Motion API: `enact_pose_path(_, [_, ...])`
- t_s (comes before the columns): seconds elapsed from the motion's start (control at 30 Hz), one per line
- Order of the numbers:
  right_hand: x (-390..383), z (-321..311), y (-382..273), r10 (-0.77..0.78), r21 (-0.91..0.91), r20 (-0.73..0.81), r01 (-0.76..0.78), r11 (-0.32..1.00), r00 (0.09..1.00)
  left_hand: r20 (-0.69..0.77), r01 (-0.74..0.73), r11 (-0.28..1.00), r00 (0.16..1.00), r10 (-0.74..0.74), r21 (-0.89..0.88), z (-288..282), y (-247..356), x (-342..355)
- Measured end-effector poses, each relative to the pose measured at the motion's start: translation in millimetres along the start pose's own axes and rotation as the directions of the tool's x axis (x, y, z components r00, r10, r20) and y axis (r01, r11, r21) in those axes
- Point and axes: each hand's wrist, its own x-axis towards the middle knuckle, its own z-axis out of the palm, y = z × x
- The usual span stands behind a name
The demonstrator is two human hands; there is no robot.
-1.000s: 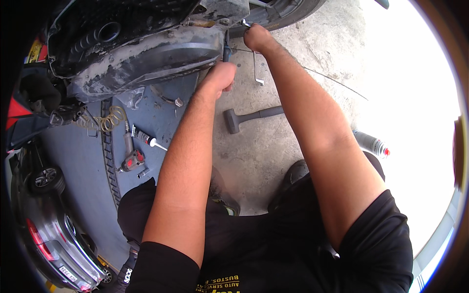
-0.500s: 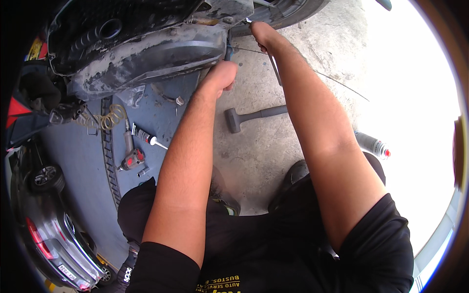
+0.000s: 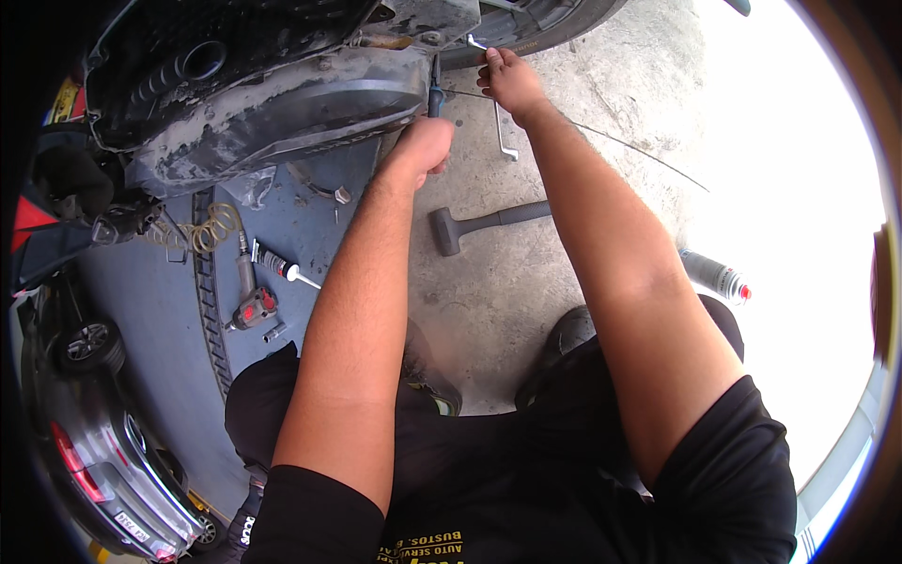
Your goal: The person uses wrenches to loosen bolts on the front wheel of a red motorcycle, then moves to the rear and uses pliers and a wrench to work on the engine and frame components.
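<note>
My left hand [image 3: 427, 148] is closed around a blue-grey handled tool [image 3: 436, 100] beside the dusty dark casing [image 3: 319, 113] of what looks like a scooter; the tool's upper end is lost against the vehicle. My right hand [image 3: 515, 86] has its fingers pinched on a silver wrench [image 3: 477, 43], its bright end reaching toward the metal part next to the tyre [image 3: 564, 26]. A long silver bar with a bent end [image 3: 505, 141] hangs below the right fingers; whether it belongs to the same wrench is hidden by the hand.
A dark mallet [image 3: 449, 230] lies on the concrete between my forearms. Left, on the blue floor, are an impact gun [image 3: 252, 305] with a coiled hose [image 3: 216, 226], a sealant tube [image 3: 274, 261] and a socket [image 3: 274, 332]. A spray can [image 3: 719, 277] lies right; a grey car [image 3: 103, 461] stands far left.
My right hand has turned and dropped slightly, its fingers now showing at the wrench. The bar below it has swung left. My left hand keeps its grip, nearly still.
</note>
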Motion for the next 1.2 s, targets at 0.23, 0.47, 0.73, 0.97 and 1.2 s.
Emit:
enact_pose_path(0.23, [3.5,2.4,2.7,-0.095,0.014,-0.015,0.095,0.995,0.995,0.011,-0.015,1.000,1.000,0.015,0.005,1.8,0.6,1.2])
enact_pose_path(0.47, [-7.4,1.3,-11.1,-0.023,0.027,0.029,0.022,0.999,0.999,-0.006,-0.002,1.000,1.000,0.002,-0.020,3.2,-2.6,5.0])
enact_pose_path(0.73, [-8.1,-19.0,-68.3,0.248,-0.293,0.130,-0.202,0.934,0.960,0.012,-0.013,1.000,1.000,0.014,-0.019,1.8,-5.8,7.3])
enact_pose_path(0.97, [-2.8,-12.3,-46.4,0.160,-0.359,0.033,-0.138,0.923,0.987,0.025,-0.020,1.000,0.999,0.020,-0.018,1.2,-4.3,6.3])
enact_pose_path(1.2, [-0.8,-10.0,-21.7,-0.104,-0.442,0.039,0.110,0.890,0.994,0.037,-0.004,0.999,0.999,0.005,-0.032,0.8,-1.2,4.5])
